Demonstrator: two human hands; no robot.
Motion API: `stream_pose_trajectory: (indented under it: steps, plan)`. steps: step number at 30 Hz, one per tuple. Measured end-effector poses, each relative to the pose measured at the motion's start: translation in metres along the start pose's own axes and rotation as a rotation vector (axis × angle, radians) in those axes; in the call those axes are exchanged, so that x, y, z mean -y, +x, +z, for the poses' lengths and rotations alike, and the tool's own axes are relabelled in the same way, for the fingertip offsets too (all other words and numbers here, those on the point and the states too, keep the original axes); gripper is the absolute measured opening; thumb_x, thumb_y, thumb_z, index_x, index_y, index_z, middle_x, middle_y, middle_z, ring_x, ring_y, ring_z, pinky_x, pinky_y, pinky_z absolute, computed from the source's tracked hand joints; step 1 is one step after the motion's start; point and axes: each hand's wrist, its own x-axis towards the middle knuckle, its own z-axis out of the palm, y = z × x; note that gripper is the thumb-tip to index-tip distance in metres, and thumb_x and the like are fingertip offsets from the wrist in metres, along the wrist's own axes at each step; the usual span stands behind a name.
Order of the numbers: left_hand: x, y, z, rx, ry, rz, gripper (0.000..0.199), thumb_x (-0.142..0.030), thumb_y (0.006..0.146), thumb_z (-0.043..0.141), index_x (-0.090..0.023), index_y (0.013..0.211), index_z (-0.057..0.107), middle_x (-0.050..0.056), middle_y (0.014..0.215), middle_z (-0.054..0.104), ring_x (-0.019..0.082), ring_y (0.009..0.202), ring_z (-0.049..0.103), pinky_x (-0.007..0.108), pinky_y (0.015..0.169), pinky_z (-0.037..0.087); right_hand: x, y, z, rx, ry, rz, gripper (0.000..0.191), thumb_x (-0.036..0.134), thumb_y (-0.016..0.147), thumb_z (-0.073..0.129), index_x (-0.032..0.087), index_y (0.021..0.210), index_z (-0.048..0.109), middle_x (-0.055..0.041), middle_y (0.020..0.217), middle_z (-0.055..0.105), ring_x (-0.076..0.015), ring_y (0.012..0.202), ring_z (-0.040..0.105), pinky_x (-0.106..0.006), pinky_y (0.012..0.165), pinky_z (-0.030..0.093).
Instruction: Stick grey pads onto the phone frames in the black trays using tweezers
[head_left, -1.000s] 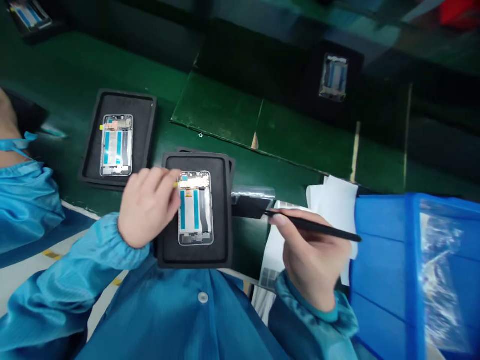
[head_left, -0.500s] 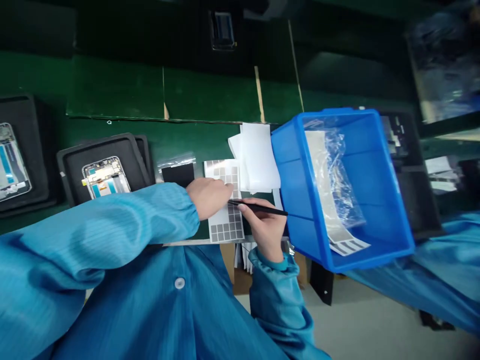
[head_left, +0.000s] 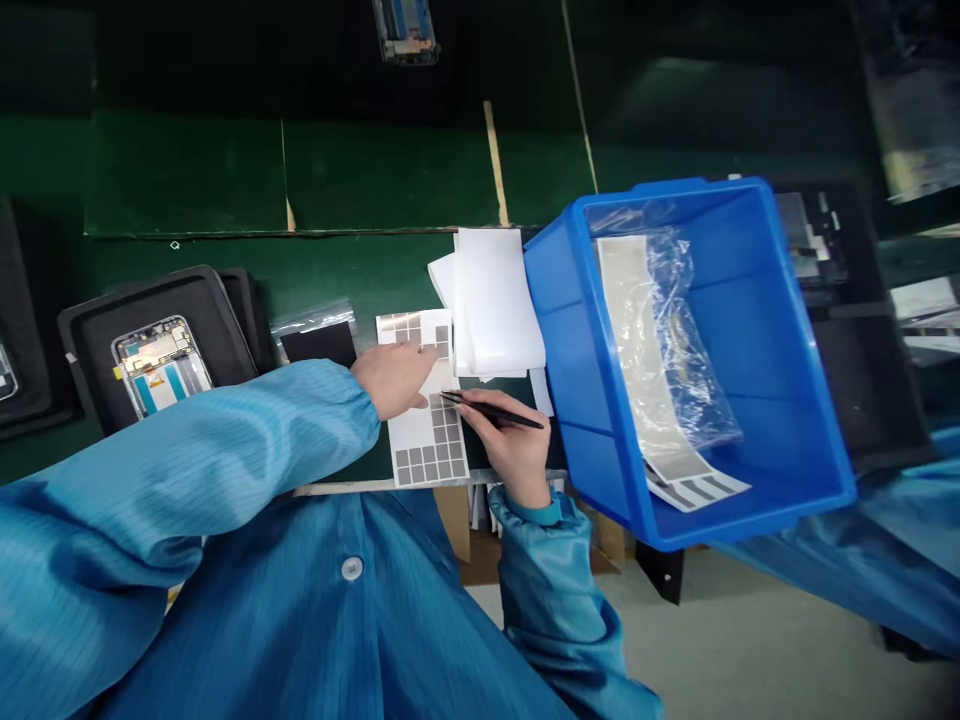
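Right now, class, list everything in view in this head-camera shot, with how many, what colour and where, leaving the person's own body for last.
phone frame: three, silver with blue strips; one in the near tray, one at the left edge, one at the top edge
black foam tray: at least two, black, left of the hands
label sheet: one, white with grey squares, under the left hand
tweezers: one pair, black, in the right hand
paper stack: one, white, beside the label sheet
blue plastic bin: one, blue, right of the paper
plastic film: one strip, pale and clear, in the bin
green bench mat: one, green, under the items
left hand: one, bare, on the label sheet
right hand: one, bare, holding the tweezers
sleeves: two, blue
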Motion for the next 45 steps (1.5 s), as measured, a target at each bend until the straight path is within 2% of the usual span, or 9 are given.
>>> stream_pose_trajectory:
  steps: [18,23,27,31,33,36,38,41,45]
  plan:
    - [-0.001,0.0,-0.001,0.011,-0.014,-0.007,0.044,-0.036,0.09,0.067,-0.013,0.124,0.052,0.015,0.122,0.064,0.031,0.111,0.064,0.039,0.083,0.053,-0.001,0.001,0.001,-0.008,-0.008,-0.002,0.011,0.025,0.077,0.083,0.023,0.087,0.079,-0.004,0.09,0.081,-0.0219,0.083,0.077,-0.039,0.081,0.065]
    - [-0.002,-0.005,0.0,-0.016,-0.024,-0.002,0.039,-0.032,0.092,0.063,-0.012,0.124,0.053,0.017,0.122,0.064,0.031,0.111,0.065,0.039,0.085,0.052,0.011,-0.002,-0.003,-0.128,0.031,0.003,0.011,0.024,0.075,0.084,0.023,0.084,0.078,-0.0034,0.084,0.08,-0.0225,0.079,0.078,-0.038,0.076,0.065]
    - [0.006,-0.033,-0.014,-0.011,-0.086,0.072,0.029,-0.017,0.092,0.055,-0.014,0.121,0.058,0.011,0.115,0.067,0.025,0.104,0.065,0.034,0.082,0.05,0.039,-0.002,-0.003,-0.147,0.08,-0.04,0.013,0.021,0.074,0.085,0.025,0.084,0.078,-0.0026,0.086,0.081,-0.0221,0.08,0.078,-0.037,0.075,0.066]
    - [0.023,-0.077,-0.03,-0.089,-0.381,0.099,0.039,-0.044,0.09,0.062,-0.019,0.121,0.062,0.004,0.1,0.068,0.019,0.088,0.063,0.029,0.071,0.046,0.071,0.0,0.011,-0.04,0.13,-0.113,0.016,0.017,0.073,0.086,0.026,0.083,0.079,-0.0013,0.082,0.08,-0.0222,0.078,0.078,-0.037,0.074,0.066]
    - [0.031,-0.096,-0.032,-0.127,-0.538,0.065,0.036,-0.048,0.088,0.064,-0.019,0.11,0.068,0.0,0.087,0.067,0.015,0.075,0.06,0.027,0.064,0.042,0.085,0.001,0.023,0.023,0.164,-0.145,0.017,0.015,0.072,0.086,0.026,0.083,0.079,-0.0008,0.08,0.08,-0.0222,0.076,0.078,-0.037,0.073,0.066]
    - [0.04,-0.118,-0.028,-0.203,-0.675,0.021,0.015,-0.032,0.088,0.065,-0.019,0.087,0.071,-0.003,0.072,0.061,0.009,0.061,0.051,0.024,0.06,0.038,0.1,0.004,0.044,0.11,0.223,-0.177,0.02,0.012,0.072,0.086,0.027,0.084,0.079,-0.0002,0.08,0.08,-0.0213,0.076,0.078,-0.035,0.074,0.066]
    - [0.048,-0.131,-0.024,-0.278,-0.708,0.001,0.013,-0.026,0.088,0.064,-0.018,0.079,0.071,-0.004,0.068,0.058,0.007,0.058,0.047,0.024,0.059,0.037,0.108,0.006,0.06,0.136,0.249,-0.158,0.022,0.011,0.073,0.085,0.026,0.087,0.079,-0.0004,0.084,0.081,-0.0208,0.078,0.078,-0.033,0.074,0.067]
    - [0.063,-0.15,-0.019,-0.361,-0.767,-0.035,0.015,-0.028,0.089,0.063,-0.019,0.078,0.07,-0.004,0.067,0.057,0.007,0.056,0.045,0.023,0.057,0.036,0.12,0.008,0.083,0.164,0.249,-0.104,0.021,0.013,0.074,0.085,0.025,0.089,0.078,-0.001,0.087,0.081,-0.0206,0.079,0.079,-0.031,0.072,0.067]
    - [0.084,-0.174,-0.008,-0.409,-0.878,-0.104,0.017,-0.032,0.088,0.063,-0.02,0.079,0.07,-0.004,0.066,0.058,0.007,0.056,0.046,0.022,0.053,0.036,0.134,0.009,0.11,0.208,0.213,-0.071,0.015,0.02,0.074,0.086,0.025,0.086,0.078,-0.0016,0.084,0.081,-0.0218,0.076,0.079,-0.033,0.071,0.068]
